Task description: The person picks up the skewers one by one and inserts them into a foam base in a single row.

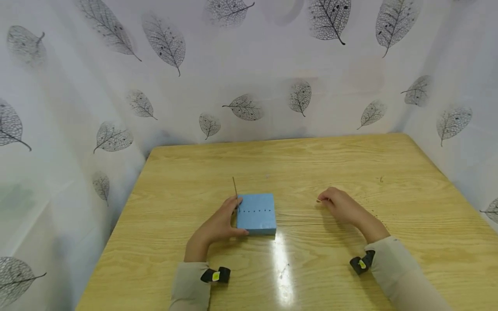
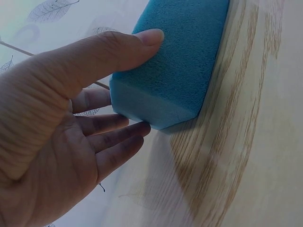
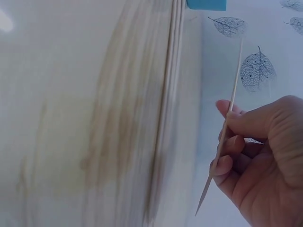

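A blue foam block (image 1: pixel 256 220) with a row of small dark holes across its top sits on the table. My left hand (image 1: pixel 222 222) grips its left side, the thumb on the near face, as the left wrist view also shows on the block (image 2: pixel 184 52). One thin wooden skewer (image 1: pixel 235 190) stands upright in the block at the left end of the row. To the right, my right hand (image 1: pixel 344 209) pinches another pointed skewer (image 3: pixel 220 151) between thumb and fingers, apart from the block. Several loose skewers (image 1: pixel 299 219) lie on the table between block and right hand.
The wooden table (image 1: pixel 186 181) is backed by a white leaf-print curtain (image 1: pixel 264 65), which also hangs at both sides. Small dark crumbs (image 1: pixel 374 212) are scattered on the tabletop beyond the right wrist.
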Tool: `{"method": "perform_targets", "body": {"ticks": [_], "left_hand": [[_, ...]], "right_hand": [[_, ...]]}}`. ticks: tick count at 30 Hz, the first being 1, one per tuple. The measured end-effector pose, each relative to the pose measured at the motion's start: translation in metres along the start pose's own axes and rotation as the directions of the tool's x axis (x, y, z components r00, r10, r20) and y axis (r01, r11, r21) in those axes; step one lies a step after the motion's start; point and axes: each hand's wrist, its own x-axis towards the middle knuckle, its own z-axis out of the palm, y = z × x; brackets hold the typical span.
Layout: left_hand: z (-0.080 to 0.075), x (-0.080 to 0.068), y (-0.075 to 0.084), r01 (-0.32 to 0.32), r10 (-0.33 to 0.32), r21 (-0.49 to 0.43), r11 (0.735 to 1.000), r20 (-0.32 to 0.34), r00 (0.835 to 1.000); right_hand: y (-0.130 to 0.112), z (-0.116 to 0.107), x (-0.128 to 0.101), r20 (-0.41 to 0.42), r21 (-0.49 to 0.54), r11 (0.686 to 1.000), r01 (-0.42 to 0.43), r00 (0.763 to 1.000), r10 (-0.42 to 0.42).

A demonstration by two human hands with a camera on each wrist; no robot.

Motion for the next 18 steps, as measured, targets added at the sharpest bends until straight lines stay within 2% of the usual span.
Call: {"method": "perform_targets", "body": {"ticks": [5, 8, 14, 18], "left_hand": [[0.000, 0.001, -0.001, -0.009, 0.009, 0.009, 1.000, 0.000, 1.000], [-0.001, 0.001, -0.002, -0.014, 0.014, 0.012, 1.000, 0.002, 1.000], [-0.001, 0.001, -0.003, -0.020, 0.020, 0.009, 1.000, 0.006, 1.000], [-0.001, 0.001, -0.003, -0.020, 0.020, 0.007, 1.000, 0.012, 1.000]], "right_hand": [[-0.008, -0.005, 0.001, -0.071, -0.009, 0.999, 0.053, 0.996, -0.054], [-0.015, -0.007, 0.003, -0.142, -0.009, 0.995, 0.097, 0.985, -0.097], [-0.025, -0.008, 0.008, -0.283, 0.009, 0.981, 0.193, 0.941, -0.183], [-0.030, -0.006, 0.011, -0.336, 0.011, 0.971, 0.237, 0.916, -0.220]]}}
